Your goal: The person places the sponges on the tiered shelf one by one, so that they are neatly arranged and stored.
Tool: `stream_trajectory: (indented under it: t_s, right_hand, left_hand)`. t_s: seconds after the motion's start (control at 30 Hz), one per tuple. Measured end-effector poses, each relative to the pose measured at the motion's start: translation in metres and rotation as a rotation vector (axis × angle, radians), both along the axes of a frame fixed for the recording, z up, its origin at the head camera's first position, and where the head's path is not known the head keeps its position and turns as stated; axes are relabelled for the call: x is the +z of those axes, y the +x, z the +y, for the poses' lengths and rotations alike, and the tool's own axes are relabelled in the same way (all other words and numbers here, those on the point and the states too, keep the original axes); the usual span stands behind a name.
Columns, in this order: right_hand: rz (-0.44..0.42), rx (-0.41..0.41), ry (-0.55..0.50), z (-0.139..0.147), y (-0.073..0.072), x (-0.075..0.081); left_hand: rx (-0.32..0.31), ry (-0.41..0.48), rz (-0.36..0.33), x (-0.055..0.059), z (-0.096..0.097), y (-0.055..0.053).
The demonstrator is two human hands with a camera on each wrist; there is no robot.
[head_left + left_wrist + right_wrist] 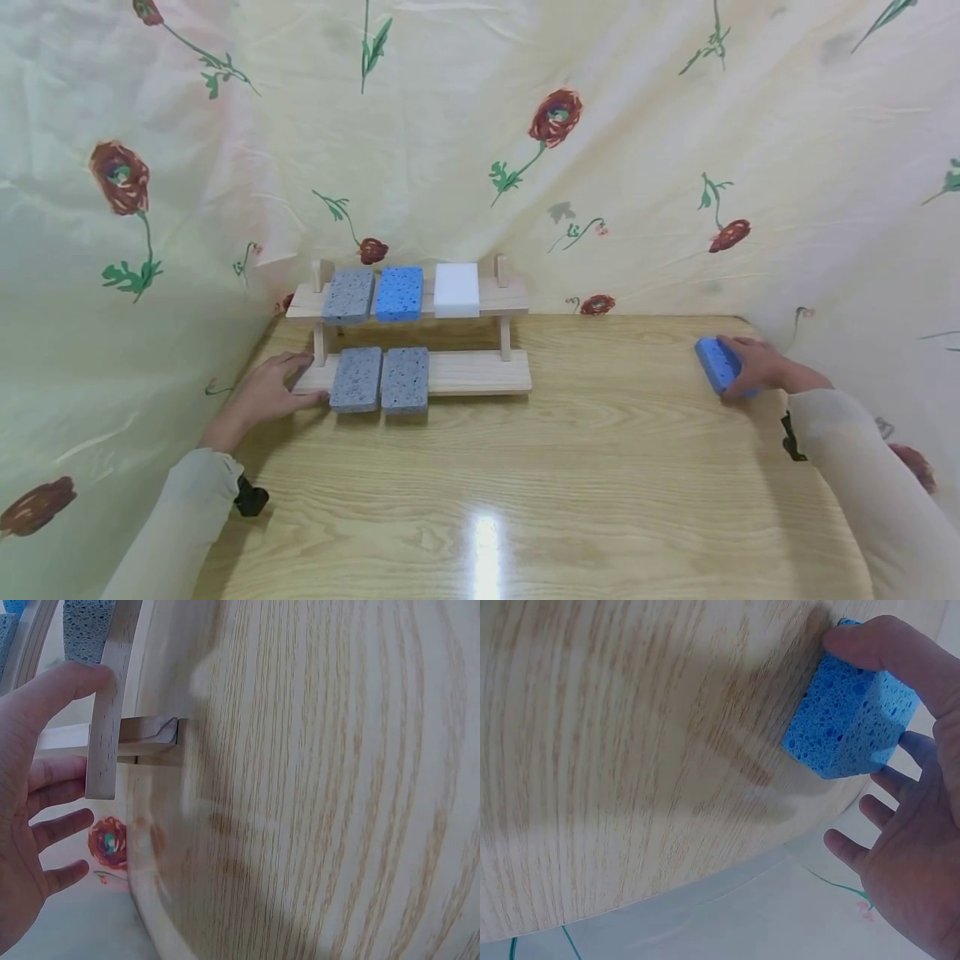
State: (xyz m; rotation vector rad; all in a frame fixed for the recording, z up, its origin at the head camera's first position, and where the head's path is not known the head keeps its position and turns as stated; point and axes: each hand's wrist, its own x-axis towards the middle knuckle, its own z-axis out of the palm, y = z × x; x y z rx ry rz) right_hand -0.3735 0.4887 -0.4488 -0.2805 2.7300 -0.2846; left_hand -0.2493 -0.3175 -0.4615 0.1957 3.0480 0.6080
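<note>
My right hand (759, 367) pinches a blue sponge (717, 365) between thumb and fingers at the table's right side. In the right wrist view the sponge (847, 712) shows its pores, with the thumb on one edge and fingertips on the opposite one. On the left, my left hand (270, 390) grips the end of the lower board of a two-tier wooden rack (480, 373). The left wrist view shows the thumb on the board's front edge (109, 727) and fingers behind it. Two grey sponges (356, 380) lie side by side on this lower board, near the thumb.
On the rack's upper board sit a grey sponge (348, 295), a blue sponge (400, 293) and a white sponge block (457, 290). The wood-grain table (585, 467) spreads in front. A flowered cloth (450, 133) hangs behind and along both sides.
</note>
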Motion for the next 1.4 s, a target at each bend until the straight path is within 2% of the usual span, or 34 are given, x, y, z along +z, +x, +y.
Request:
stream_trajectory:
  t_s: [0.43,0.83,1.17,1.4]
  right_hand:
    - [0.08,0.01,-0.013,-0.004,0.011,-0.006]
    - [0.124,0.019,-0.032,-0.022,0.025,-0.001]
    - [0.112,0.029,-0.061,-0.021,0.022,-0.004]
    - [0.132,0.023,-0.055,-0.022,0.02,-0.009]
  left_hand:
    - [-0.004,-0.005,0.011,0.002,0.002,0.001]
    - [-0.006,-0.005,0.02,0.002,0.001,0.002]
    - [-0.016,0.005,0.024,0.004,0.001,0.0]
    - [-0.025,0.005,0.018,0.001,-0.001,-0.001]
